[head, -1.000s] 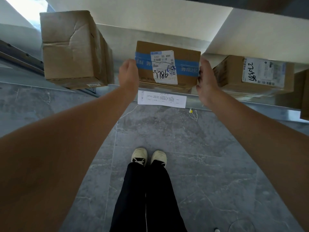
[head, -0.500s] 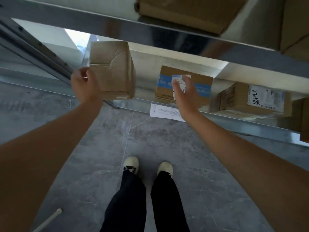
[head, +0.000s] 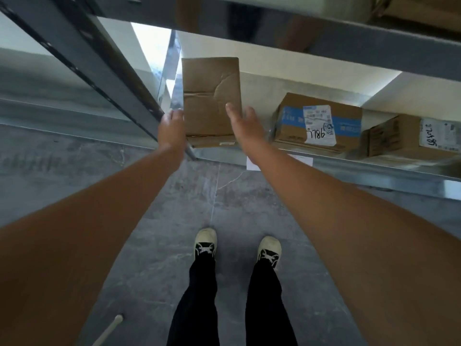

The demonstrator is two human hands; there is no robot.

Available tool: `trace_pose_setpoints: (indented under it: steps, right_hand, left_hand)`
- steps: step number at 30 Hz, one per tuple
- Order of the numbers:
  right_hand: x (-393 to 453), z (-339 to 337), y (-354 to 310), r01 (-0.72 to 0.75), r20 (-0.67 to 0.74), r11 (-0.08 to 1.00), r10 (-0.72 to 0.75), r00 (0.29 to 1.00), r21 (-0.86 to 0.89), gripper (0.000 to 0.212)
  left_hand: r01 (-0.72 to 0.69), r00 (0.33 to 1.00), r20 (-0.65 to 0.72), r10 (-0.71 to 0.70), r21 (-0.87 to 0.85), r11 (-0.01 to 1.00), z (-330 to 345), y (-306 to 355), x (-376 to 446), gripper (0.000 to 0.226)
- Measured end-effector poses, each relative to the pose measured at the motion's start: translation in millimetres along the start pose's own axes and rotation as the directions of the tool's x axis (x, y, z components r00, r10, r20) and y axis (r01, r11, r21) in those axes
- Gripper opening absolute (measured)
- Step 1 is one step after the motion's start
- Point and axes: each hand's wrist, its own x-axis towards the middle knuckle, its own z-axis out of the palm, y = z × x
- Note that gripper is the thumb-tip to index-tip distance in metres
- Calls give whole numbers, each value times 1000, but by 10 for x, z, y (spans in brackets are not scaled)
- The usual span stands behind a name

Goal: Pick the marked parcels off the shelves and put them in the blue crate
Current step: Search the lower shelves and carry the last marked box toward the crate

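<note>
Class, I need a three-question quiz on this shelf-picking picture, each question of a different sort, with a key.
1. True or false: the left hand touches the plain parcel.
2. Which parcel carries blue tape? A the plain one; B the middle parcel; C the right parcel.
3. Fill in: the right hand has its fingers ____.

Key: 1 true; 2 B; 3 open, straight beside the plain parcel.
</note>
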Motion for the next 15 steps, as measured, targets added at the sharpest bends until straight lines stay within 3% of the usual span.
trace_pose_setpoints:
  steps: [7,15]
  right_hand:
    - [281,125,38,-33,-29,994,36,999,100,67]
    - [217,-59,272,-53,-90,992,64,994,112,69]
  left_hand:
    - [199,958,220,-181,-62,978,114,-79,381,64]
    - [206,973,121,-199,-49,977,322,-91,350,53]
